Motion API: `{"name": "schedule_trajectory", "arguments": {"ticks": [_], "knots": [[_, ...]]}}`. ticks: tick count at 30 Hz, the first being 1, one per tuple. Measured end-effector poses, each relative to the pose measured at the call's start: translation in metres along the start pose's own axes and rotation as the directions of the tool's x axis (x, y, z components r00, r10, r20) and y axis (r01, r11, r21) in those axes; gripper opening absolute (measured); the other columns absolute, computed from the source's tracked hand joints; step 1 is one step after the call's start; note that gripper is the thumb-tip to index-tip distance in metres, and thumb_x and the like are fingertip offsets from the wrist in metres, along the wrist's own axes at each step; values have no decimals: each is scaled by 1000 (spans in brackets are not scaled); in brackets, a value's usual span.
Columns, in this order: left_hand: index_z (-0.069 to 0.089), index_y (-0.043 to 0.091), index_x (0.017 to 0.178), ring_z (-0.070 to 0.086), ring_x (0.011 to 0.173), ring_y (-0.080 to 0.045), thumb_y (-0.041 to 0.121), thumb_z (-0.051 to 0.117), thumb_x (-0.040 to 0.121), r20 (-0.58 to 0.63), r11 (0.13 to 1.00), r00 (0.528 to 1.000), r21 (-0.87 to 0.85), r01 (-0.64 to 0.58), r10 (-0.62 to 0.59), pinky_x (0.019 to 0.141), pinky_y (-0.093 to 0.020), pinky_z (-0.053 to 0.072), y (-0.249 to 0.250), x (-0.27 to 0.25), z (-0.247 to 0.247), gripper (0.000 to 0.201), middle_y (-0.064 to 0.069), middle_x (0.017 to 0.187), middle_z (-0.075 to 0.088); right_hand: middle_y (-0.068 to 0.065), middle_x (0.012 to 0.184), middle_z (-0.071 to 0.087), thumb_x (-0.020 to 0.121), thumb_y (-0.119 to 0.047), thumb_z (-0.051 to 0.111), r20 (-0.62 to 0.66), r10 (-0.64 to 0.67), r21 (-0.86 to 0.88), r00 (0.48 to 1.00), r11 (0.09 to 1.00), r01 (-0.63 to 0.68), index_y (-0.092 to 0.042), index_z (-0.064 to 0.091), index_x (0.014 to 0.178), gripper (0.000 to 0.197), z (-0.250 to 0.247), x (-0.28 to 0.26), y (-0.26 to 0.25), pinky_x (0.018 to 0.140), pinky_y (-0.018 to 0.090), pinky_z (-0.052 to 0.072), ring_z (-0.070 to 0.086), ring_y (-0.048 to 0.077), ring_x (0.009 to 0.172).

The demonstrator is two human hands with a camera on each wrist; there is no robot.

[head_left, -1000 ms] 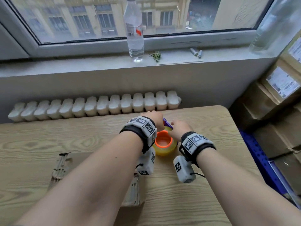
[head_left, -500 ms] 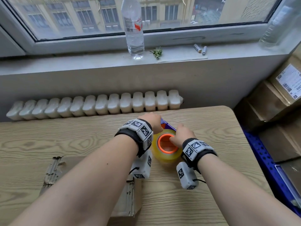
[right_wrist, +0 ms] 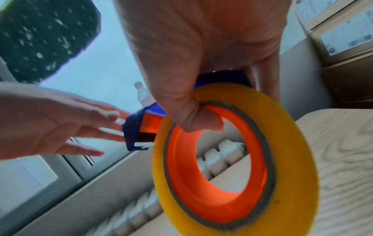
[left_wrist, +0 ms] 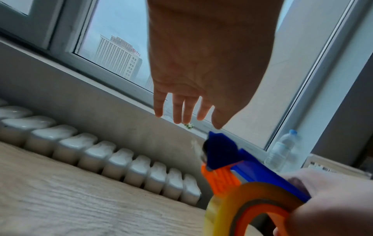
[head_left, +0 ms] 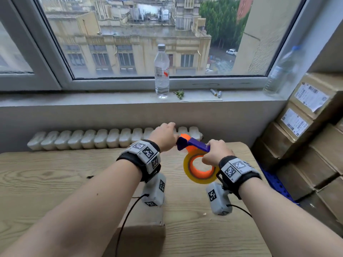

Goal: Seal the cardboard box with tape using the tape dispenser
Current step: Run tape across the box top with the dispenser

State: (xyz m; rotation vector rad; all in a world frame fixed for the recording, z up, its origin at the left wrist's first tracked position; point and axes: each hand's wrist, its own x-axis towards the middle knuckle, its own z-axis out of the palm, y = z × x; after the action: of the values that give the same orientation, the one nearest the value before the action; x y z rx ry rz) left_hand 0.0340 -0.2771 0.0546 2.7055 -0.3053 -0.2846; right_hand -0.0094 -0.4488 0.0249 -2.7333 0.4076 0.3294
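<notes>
My right hand (head_left: 216,153) grips the tape dispenser (head_left: 196,144) in the air above the wooden table (head_left: 46,173). It has a blue handle, an orange core and a yellow tape roll (right_wrist: 292,143). The thumb (right_wrist: 193,115) hooks through the core of the roll. My left hand (left_wrist: 187,111) is open with straight fingers, its fingertips right at the blue cutter end (left_wrist: 218,148); whether they touch it is unclear. The cardboard box (head_left: 148,217) lies on the table below my left forearm, mostly hidden.
A water bottle (head_left: 161,71) and two batteries (head_left: 215,92) sit on the windowsill. A white radiator (head_left: 92,139) runs along the table's far edge. Labelled cardboard boxes (head_left: 306,127) are stacked at the right, above a blue crate (head_left: 274,180).
The dispenser has come up off the table and the roll now stands on edge in my right hand. My left hand rose with it and its fingers straightened. The head view tilted upward.
</notes>
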Motion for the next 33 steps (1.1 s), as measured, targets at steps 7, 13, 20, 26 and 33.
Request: {"name": "schedule_trajectory", "arguments": {"ticks": [7,13,20,26,33], "knots": [[63,-3,105,62,103,-34,29,35,101,-29,946,990,-300,125,-140,85,-35,46,-38,-58,-43,42,-19,106,67,0,95,58,71,-15,60,-126,-130,-2,983,991,130,-25,49,113,45,-32,-60,-44,76,29,42,55,26,88],[53,8,71,54,59,-16,28,43,100,53,644,956,-728,234,-288,61,-25,46,-66,-103,-67,36,-7,69,58,0,93,58,73,-17,64,-168,-212,8,963,976,216,-22,48,109,40,-25,-99,-92,75,29,41,53,25,84],[58,0,82,50,52,-15,1,49,93,47,592,942,-767,247,-332,45,-17,47,-117,-152,-83,14,-10,68,56,0,95,58,74,-12,57,-126,-285,-69,950,958,279,-21,47,110,39,1,-132,-135,74,30,41,52,24,85],[55,5,69,56,48,-10,0,52,91,66,564,943,-787,250,-326,61,-22,50,-153,-178,-79,22,-9,66,56,-2,96,54,77,-11,56,-94,-308,-125,947,947,296,-21,47,111,37,12,-154,-162,72,28,33,49,23,88],[54,8,74,56,64,-14,8,55,93,96,488,927,-828,276,-362,68,-25,51,-178,-191,-75,19,-6,72,57,3,105,60,74,-10,57,-51,-352,-124,935,931,344,-20,48,112,40,29,-160,-184,72,28,37,48,22,87]]}}
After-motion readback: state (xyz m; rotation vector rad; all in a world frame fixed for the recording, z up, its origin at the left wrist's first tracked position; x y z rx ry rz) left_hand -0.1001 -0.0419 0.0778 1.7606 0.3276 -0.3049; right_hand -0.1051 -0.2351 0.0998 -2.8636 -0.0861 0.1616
